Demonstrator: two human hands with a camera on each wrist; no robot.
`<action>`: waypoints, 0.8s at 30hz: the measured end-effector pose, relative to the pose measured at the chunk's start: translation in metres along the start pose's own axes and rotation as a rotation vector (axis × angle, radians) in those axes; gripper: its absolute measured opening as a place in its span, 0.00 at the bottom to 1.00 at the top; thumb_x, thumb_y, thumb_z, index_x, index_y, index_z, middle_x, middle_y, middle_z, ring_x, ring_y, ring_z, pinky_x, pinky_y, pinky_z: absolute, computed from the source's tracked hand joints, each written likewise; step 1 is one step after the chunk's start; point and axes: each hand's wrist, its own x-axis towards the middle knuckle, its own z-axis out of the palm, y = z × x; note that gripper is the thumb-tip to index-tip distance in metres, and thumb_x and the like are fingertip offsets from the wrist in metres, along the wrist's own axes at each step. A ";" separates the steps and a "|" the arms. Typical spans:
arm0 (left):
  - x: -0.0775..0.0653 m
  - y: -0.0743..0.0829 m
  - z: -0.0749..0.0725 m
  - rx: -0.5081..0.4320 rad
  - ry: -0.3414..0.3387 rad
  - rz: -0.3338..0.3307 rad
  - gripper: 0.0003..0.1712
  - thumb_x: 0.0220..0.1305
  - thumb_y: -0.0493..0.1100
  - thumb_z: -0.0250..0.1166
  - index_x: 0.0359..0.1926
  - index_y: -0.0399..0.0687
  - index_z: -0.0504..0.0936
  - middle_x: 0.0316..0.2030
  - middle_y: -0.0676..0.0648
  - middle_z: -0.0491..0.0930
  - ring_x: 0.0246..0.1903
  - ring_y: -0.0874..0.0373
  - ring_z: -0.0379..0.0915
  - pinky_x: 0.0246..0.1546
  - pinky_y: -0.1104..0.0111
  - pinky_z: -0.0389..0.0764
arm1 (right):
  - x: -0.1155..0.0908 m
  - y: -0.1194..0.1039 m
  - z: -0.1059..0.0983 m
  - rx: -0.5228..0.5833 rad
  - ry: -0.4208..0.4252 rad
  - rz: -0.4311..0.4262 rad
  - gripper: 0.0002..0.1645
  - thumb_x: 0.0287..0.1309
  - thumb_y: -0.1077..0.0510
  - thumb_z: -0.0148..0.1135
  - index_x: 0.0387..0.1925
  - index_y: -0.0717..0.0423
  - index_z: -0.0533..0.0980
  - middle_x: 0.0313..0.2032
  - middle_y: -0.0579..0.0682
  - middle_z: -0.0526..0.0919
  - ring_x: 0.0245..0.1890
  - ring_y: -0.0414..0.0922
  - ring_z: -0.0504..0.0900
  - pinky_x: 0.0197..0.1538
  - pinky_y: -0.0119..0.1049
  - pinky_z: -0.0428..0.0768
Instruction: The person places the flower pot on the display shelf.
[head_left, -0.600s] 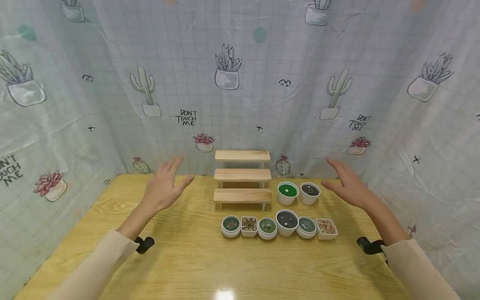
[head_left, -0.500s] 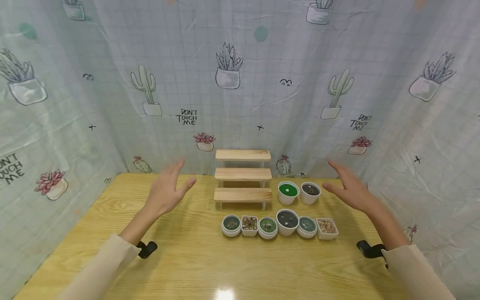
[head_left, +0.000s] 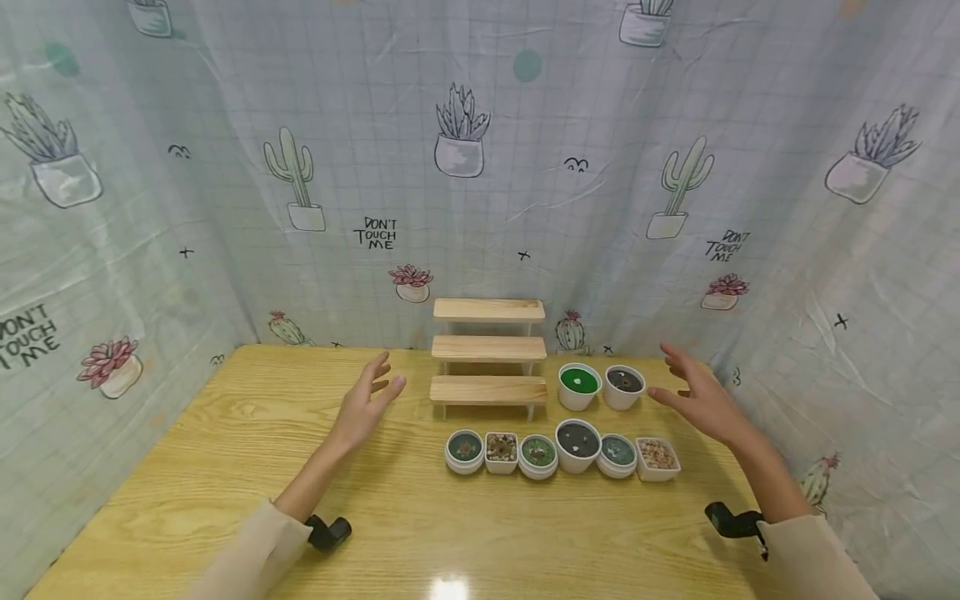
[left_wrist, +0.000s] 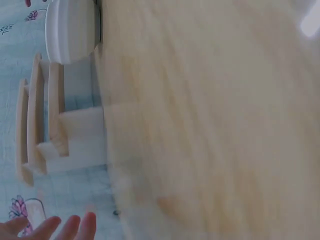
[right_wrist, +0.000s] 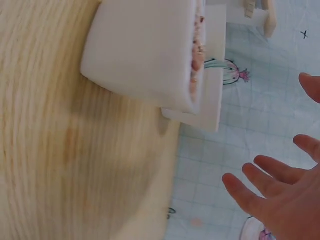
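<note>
The right wrist view showed the smooth side wall of the square white pot [right_wrist: 137,50], which partly blocked other white pots [right_wrist: 214,97]; the head view gave mostly its pinkish gravel [head_left: 657,453]. Only the left wrist view showed the broad white side panel [left_wrist: 82,137] of the stand [head_left: 489,389], whose 3 pale, grained wooden planks rose in steps. At the stand's 8 o'clock the left hand [head_left: 363,412] hung above the desk [head_left: 450,533], thumb apart from relaxed fingers, gripping nothing. The right hand [head_left: 701,404], fingers spread and holding nothing, was near the dark-filled pot [head_left: 624,387], at its 3 o'clock; the green-filled pot [head_left: 579,387] stood at its 9 o'clock. A row of 6 pots [head_left: 538,457], round and square, lay at the stand's 5 o'clock. A wrinkled cactus-print curtain [head_left: 375,167] hung behind, at 12 o'clock.
</note>
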 end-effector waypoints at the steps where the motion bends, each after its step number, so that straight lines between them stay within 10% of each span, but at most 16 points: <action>1: 0.000 -0.001 0.003 -0.037 -0.009 -0.017 0.43 0.79 0.62 0.52 0.84 0.53 0.46 0.79 0.32 0.54 0.75 0.29 0.55 0.68 0.34 0.66 | 0.001 0.002 0.001 0.014 -0.003 0.009 0.54 0.74 0.49 0.61 0.83 0.57 0.39 0.77 0.77 0.51 0.74 0.76 0.55 0.66 0.74 0.66; 24: 0.020 0.000 0.056 -0.361 -0.006 -0.159 0.43 0.74 0.54 0.63 0.80 0.46 0.54 0.74 0.32 0.63 0.68 0.31 0.68 0.64 0.42 0.75 | 0.030 0.019 0.003 0.051 -0.091 0.062 0.52 0.71 0.53 0.63 0.81 0.64 0.43 0.75 0.80 0.51 0.73 0.79 0.55 0.66 0.75 0.65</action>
